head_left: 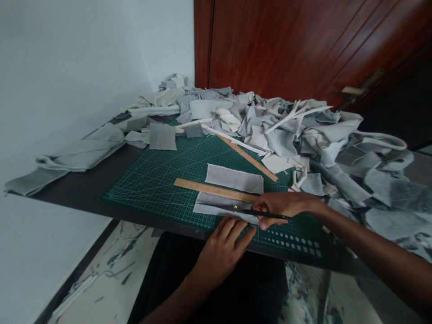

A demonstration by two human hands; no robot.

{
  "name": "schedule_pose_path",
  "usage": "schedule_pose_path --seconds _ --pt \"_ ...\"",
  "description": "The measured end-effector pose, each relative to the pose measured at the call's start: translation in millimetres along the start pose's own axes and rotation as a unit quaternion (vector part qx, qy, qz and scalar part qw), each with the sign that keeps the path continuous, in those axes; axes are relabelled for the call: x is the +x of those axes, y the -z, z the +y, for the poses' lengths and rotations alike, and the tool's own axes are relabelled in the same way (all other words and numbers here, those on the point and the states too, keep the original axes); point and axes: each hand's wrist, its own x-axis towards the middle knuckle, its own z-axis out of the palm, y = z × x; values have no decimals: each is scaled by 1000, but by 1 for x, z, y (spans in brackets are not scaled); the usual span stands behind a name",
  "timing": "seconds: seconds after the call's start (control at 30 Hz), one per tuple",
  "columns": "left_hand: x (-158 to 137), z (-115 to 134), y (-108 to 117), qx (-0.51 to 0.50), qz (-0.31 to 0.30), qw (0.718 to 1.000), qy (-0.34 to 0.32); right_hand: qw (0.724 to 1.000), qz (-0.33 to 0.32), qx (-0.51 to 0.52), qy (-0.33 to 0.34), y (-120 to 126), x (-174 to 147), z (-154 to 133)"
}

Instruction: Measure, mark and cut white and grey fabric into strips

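Observation:
My right hand (278, 207) grips a pair of black scissors (248, 211) by the handles, with the blades pointing left. They lie over a pale grey piece of cloth (211, 199) near the front of the green cutting mat (148, 180). My left hand (224, 245) rests at the mat's front edge, fingers stretched out, with the tips by the cloth's near edge. Just beyond the scissors, a wooden ruler (209, 186) lies along the cloth. A second grey cloth rectangle (232, 177) is flat behind that ruler.
Another wooden ruler (248, 157) lies slanted on the mat. Heaped grey and white fabric scraps (276, 130) line the back and right of the dark table (84, 193). Folded cloth (91, 150) sits at left. Offcuts (124, 252) litter the floor. A wooden door (286, 45) stands behind.

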Motion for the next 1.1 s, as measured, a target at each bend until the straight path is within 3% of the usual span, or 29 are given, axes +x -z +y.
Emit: schedule_pose_path --seconds 0.53,1.1 --pt "0 -1 -1 -13 12 1000 0 998 14 56 -2 -2 3 -5" --pt "1 -2 0 -13 23 1000 -3 1000 -5 23 7 3 8 -4"
